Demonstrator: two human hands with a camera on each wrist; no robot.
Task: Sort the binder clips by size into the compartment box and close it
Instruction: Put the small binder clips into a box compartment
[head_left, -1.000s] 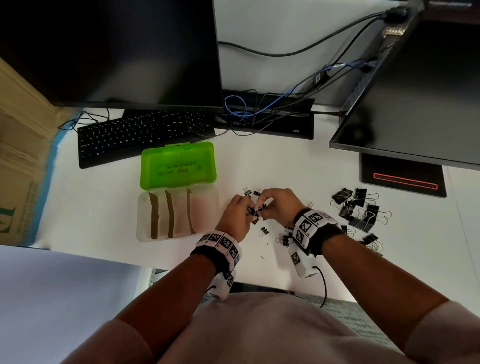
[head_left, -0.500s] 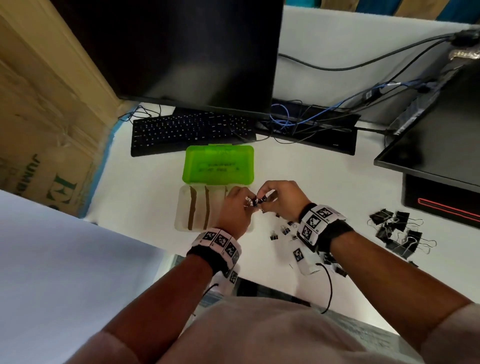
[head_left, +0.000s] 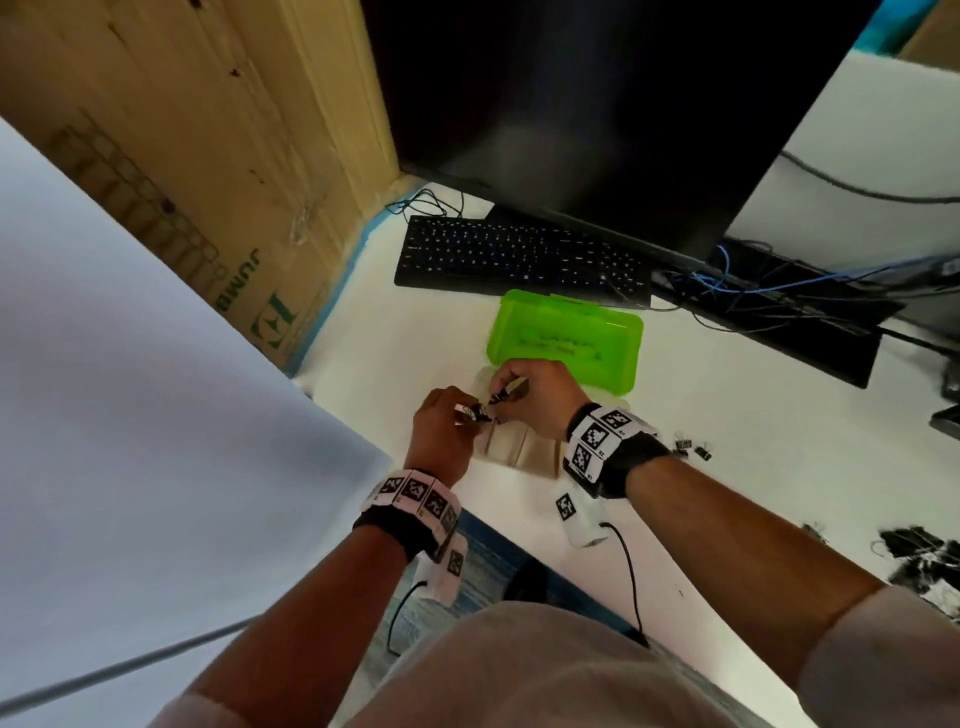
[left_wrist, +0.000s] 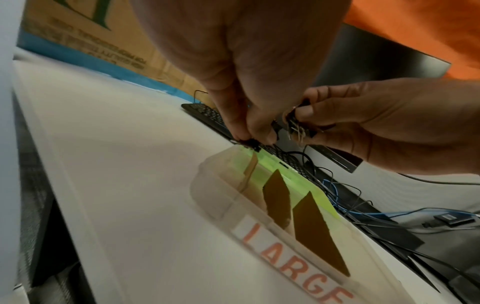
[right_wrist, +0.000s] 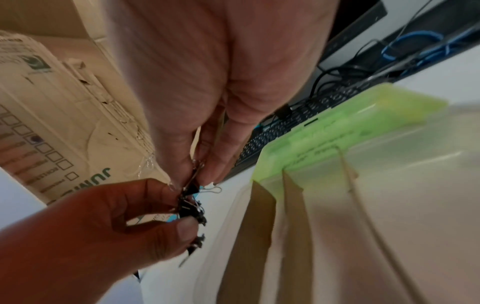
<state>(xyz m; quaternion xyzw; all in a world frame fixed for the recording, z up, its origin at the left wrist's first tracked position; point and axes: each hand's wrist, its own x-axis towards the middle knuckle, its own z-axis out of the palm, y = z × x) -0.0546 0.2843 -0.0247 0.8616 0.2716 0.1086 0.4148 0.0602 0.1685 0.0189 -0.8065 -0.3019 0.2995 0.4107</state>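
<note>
The compartment box (head_left: 524, 453) is a clear tray with brown card dividers (left_wrist: 276, 197) and an open green lid (head_left: 563, 338); its front wall reads "LARGE" (left_wrist: 293, 265). Both hands hover over the tray's left end. My left hand (head_left: 467, 413) holds a bunch of small black binder clips (right_wrist: 191, 211) between thumb and fingers. My right hand (head_left: 501, 396) pinches one small clip (right_wrist: 192, 186) at the top of that bunch. In the left wrist view, the left fingertips (left_wrist: 255, 131) also nip a clip (left_wrist: 251, 143) above the leftmost compartment. Those compartments that show hold no clips.
A few small clips (head_left: 693, 449) lie on the white table right of the box, and a pile of bigger black clips (head_left: 919, 558) sits at the far right. Behind the box are a keyboard (head_left: 519, 254), a monitor and cables. A cardboard carton (head_left: 208, 171) stands at the left.
Both hands carried the small clips left from the open table to above the box's left end. The head view swung left, so the clip piles shifted toward the right edge.
</note>
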